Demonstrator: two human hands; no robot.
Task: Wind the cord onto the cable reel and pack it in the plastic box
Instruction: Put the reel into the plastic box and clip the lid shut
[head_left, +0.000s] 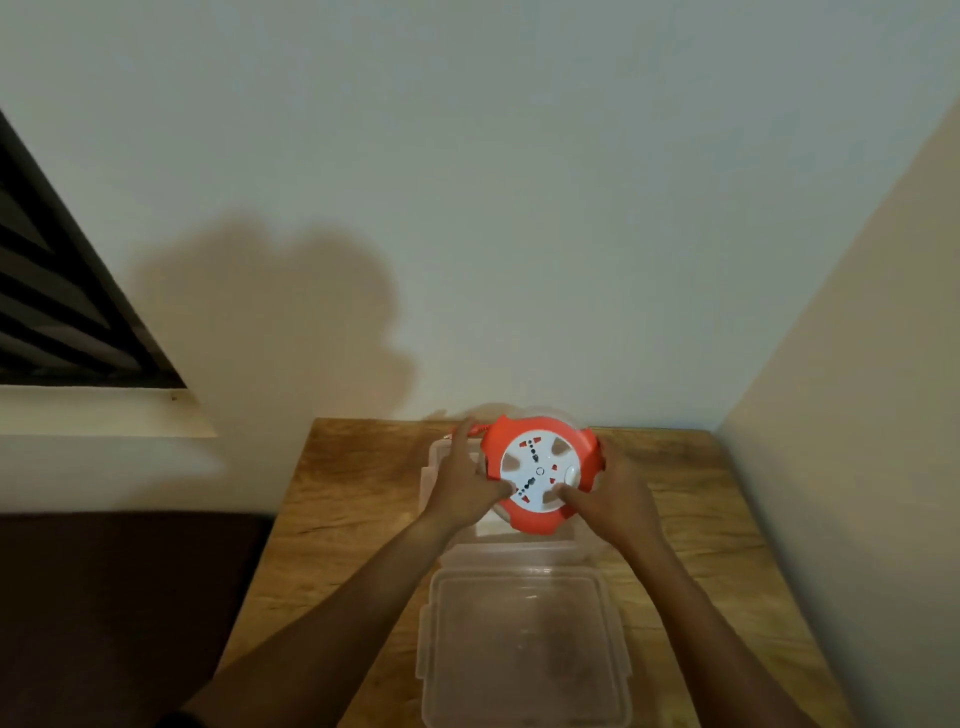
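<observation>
An orange cable reel (540, 470) with a white socket face is tilted toward me above the clear plastic box (435, 467) at the far side of the wooden table (353, 499). My left hand (465, 491) holds its left edge, thumb on the white face. My right hand (613, 499) grips its right edge, thumb also on the face. A short piece of orange cord (470, 430) sticks out behind the left hand's fingers. The clear lid (522, 644) lies flat on the table nearer to me. How deep the reel sits in the box is hidden by my hands.
The table stands in a corner, with a wall behind it and another wall (857, 415) close on the right. A dark window (62, 312) with a sill is at the left. Left of the table lies a dark surface (114, 597).
</observation>
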